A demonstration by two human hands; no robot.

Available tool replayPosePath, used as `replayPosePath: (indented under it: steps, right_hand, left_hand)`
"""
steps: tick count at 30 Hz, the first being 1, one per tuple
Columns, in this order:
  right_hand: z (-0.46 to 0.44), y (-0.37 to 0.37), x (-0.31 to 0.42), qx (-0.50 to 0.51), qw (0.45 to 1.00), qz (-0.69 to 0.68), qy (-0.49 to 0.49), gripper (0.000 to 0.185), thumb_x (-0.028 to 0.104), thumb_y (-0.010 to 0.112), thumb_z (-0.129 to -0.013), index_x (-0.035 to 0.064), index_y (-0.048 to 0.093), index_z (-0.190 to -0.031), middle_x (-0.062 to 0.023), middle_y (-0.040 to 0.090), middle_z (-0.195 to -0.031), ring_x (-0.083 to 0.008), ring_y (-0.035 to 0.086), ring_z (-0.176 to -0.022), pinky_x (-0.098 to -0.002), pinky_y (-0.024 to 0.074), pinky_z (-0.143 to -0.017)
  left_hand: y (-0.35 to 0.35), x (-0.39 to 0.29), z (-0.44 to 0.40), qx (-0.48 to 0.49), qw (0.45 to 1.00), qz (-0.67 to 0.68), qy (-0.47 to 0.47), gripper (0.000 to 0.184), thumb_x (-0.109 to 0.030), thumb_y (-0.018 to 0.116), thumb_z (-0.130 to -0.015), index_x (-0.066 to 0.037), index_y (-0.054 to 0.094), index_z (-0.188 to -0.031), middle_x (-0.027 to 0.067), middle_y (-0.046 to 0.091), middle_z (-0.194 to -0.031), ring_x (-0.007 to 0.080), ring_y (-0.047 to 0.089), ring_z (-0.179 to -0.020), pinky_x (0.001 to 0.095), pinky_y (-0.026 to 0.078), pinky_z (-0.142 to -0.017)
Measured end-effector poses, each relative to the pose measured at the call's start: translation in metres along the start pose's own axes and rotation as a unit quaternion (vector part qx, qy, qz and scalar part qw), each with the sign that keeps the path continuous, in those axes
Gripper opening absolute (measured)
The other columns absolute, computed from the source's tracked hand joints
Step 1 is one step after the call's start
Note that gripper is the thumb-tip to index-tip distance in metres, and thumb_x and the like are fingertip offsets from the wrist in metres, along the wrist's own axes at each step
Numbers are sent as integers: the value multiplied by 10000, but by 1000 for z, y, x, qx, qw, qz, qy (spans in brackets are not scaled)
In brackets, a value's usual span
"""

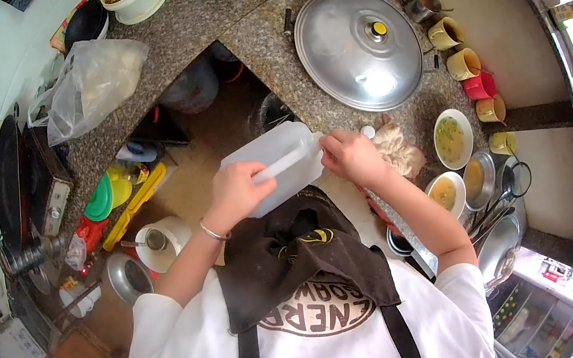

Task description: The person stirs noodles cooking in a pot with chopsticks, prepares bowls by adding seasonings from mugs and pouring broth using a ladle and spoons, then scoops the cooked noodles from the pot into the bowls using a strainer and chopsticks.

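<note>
A translucent white plastic jug [274, 152] is held in front of my body, tilted on its side with its neck toward the right. My left hand [241, 189] wraps round the jug's handle. At the neck, my right hand [353, 159] has its fingers closed round the mouth; whether a cap is under them is hidden. A small white round item [368, 132] sits on the counter edge just right of my right hand, beside a crumpled beige cloth [397, 148].
A large metal lid [359, 49] lies on the granite counter [253, 25]. Bowls of soup [453, 139] and several mugs [463, 64] stand at the right. At the left are a plastic bag [93, 86], a white bucket [173, 236] and a wok [10, 180].
</note>
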State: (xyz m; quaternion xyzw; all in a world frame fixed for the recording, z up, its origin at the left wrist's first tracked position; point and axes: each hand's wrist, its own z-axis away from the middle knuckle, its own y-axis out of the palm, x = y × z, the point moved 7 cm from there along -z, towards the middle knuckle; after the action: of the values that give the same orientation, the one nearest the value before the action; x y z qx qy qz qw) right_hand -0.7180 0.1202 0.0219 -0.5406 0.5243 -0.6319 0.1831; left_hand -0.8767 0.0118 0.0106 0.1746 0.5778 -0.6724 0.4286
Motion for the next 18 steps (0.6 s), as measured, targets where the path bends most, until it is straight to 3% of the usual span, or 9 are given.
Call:
replayPosePath:
  steps: [6, 9, 14, 16, 18]
  right_hand:
    - [4, -3, -4, -17, 1000, 6, -6, 127, 102, 587, -691, 47, 520, -785, -110, 518, -687, -296, 556, -607, -384, 471, -530]
    - [6, -14, 0, -118, 993, -25, 1, 158, 80, 602, -662, 57, 549, -809, -106, 522, -661, -307, 551, -570, -382, 468, -524]
    - [14, -10, -13, -59, 997, -38, 13, 162, 79, 599, -676, 47, 565, -831, -110, 536, -683, -293, 563, -588, -370, 473, -527]
    - [15, -18, -6, -124, 991, -53, 17, 173, 87, 598, -678, 42, 567, -842, -112, 535, -685, -286, 568, -600, -372, 479, -537]
    - [19, -19, -3, -120, 992, -40, 6, 183, 76, 604, -673, 42, 570, -850, -108, 549, -701, -275, 577, -616, -364, 482, -537]
  left_hand:
    - [0, -3, 1, 19, 1000, 11, 6, 209, -268, 628, -672, -80, 650, -761, 123, 588, -655, 278, 576, -604, 346, 446, -554]
    - [1, -4, -3, 30, 999, 20, 8, 207, -268, 628, -687, -82, 652, -773, 120, 593, -666, 274, 580, -612, 343, 448, -557]
    - [1, -19, -4, 33, 998, -28, 47, 213, -270, 629, -697, -78, 654, -785, 118, 594, -660, 264, 583, -603, 334, 449, -555]
    - [-1, -16, -6, 28, 999, -6, 24, 214, -218, 664, -695, -44, 655, -819, 91, 627, -670, 185, 594, -576, 281, 436, -529]
    - [1, -17, -4, 38, 999, 4, 26, 227, -228, 664, -695, -43, 655, -827, 92, 625, -668, 184, 594, -578, 281, 436, -531]
